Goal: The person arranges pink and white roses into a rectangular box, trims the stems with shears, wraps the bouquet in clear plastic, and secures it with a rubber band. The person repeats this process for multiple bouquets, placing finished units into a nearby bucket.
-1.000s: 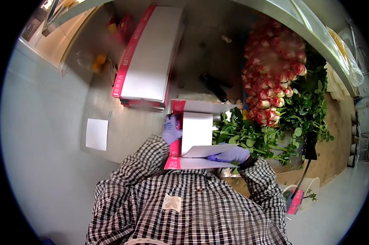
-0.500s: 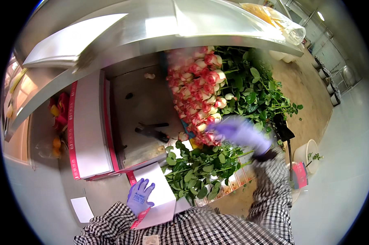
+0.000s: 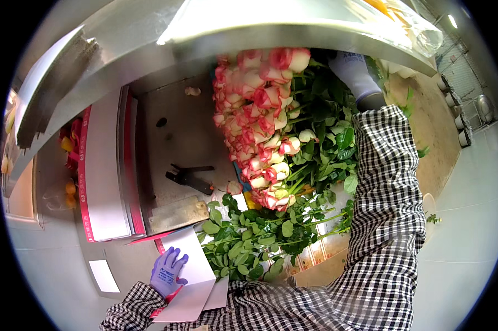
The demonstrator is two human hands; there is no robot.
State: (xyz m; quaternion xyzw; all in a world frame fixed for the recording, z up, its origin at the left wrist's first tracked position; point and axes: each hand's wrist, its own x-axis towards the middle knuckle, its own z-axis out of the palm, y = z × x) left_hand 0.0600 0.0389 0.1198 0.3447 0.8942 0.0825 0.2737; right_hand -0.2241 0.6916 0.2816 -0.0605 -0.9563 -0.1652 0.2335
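Note:
My left hand (image 3: 167, 276), in a purple glove, lies with fingers spread on a folded white sheet (image 3: 189, 263) with a pink edge. My right hand (image 3: 354, 74), gloved alike, reaches far forward over the leafy stems of a large pile of roses (image 3: 260, 124). Its fingers disappear among leaves and under the metal shelf's edge, so any hold is hidden. The blooms are white with pink-red rims and face left. Closer to me, green leafy stems (image 3: 251, 243) lie just right of the sheet.
A metal shelf (image 3: 232, 43) arches over the table's far side. Left stands a stack of white sheets (image 3: 103, 165) with pink edges. A black hand tool (image 3: 188, 179) with two arms rests on the tabletop. A white card (image 3: 104, 276) lies at lower left; dark buckets (image 3: 464, 135) stand far right.
My right hand has moved forward and right, from beside the near blooms to the far stems. The left hand stays on the sheet, and the view has shifted slightly.

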